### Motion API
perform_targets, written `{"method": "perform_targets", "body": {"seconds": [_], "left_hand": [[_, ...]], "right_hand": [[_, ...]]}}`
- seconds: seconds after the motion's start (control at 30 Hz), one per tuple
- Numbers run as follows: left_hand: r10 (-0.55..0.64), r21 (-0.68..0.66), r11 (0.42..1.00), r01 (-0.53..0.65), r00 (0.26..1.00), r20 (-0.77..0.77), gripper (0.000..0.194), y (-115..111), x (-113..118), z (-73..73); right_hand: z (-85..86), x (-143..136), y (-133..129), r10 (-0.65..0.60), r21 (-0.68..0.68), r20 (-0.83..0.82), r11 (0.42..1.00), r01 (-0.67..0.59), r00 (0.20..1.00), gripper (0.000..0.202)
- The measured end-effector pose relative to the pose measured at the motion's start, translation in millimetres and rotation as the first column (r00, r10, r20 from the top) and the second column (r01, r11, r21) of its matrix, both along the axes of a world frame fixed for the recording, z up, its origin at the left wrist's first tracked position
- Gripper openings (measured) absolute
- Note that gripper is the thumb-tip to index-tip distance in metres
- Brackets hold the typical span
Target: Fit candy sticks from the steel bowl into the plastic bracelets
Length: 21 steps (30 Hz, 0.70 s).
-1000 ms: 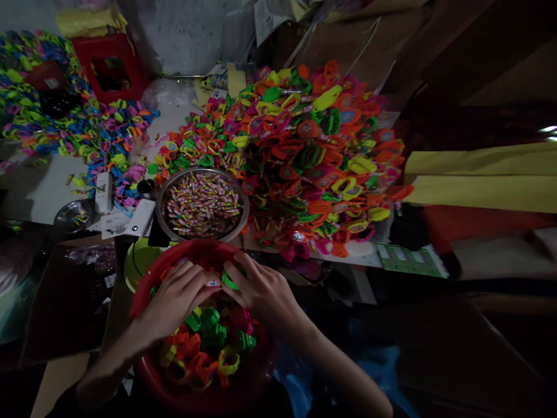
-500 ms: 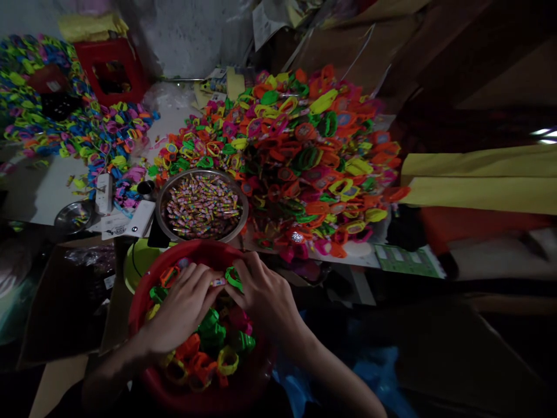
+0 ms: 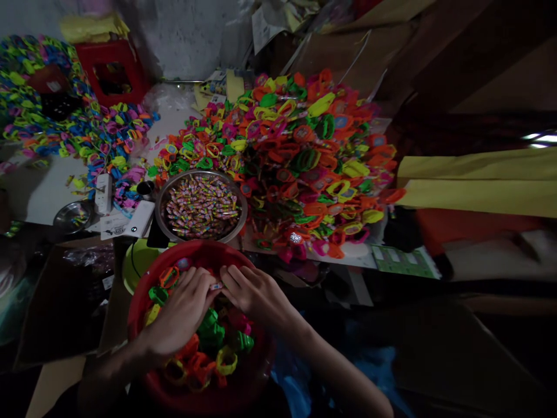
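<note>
Over a red tub my two hands meet, fingers closed. My left hand pinches one end of a small wrapped candy in a pinkish printed wrapper. At the candy's other end, my right hand is closed with its fingers bent down; they almost wholly hide the green toy watch it holds. Below the hands, the tub contains toy watches, among them a green one, a yellow one and an orange one.
Behind the tub stands a metal bowl of wrapped candies. A big heap of colourful toy watches covers the table to its right. Further left are a power strip, a small metal bowl and a red stool.
My right hand has turned over and shifted left against the candy, so the green toy watch has gone from sight behind its fingers. The left hand has barely moved.
</note>
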<state>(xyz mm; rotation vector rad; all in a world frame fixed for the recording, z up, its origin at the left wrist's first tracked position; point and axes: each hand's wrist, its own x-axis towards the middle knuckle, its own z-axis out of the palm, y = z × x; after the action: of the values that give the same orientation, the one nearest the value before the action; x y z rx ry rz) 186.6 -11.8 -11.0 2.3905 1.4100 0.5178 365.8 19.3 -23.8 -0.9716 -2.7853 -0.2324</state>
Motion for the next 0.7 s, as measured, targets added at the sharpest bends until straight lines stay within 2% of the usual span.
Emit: {"method": "perform_targets", "body": {"seconds": [0.23,0.3,0.4,0.47,0.6,0.7], "left_hand": [[0.032,0.043,0.999,-0.033,0.999,0.024,0.012,0,-1,-10.3],[0.053,0.069,0.996,-0.055,0.998,0.03,0.014,2,-2,-12.6],[0.077,0.126,0.989,-0.083,0.996,0.055,0.015,6,-4,-14.0],[0.087,0.139,0.986,-0.096,0.994,0.073,0.016,7,-5,-16.1],[0.1,0.171,0.979,-0.11,0.993,0.062,0.024,7,-13,-31.1],[0.097,0.283,0.953,-0.112,0.993,0.065,0.027,9,-21,-47.7]], "right_hand": [[1.8,-3,3,0.042,0.036,0.003,0.998,-0.042,0.999,0.02],[-1.2,-5,5,0.01,0.069,-0.066,0.998,-0.006,0.998,0.022],[-5.3,-7,8,-0.088,0.112,-0.25,0.987,0.119,0.964,0.029],[-5.3,-6,10,-0.095,0.139,-0.312,0.98,0.144,0.945,0.028],[-0.1,-2,13,0.017,0.243,-0.253,0.969,0.047,0.967,0.021],[2.7,-2,13,0.062,0.258,-0.217,0.966,-0.004,0.974,0.016]]}}
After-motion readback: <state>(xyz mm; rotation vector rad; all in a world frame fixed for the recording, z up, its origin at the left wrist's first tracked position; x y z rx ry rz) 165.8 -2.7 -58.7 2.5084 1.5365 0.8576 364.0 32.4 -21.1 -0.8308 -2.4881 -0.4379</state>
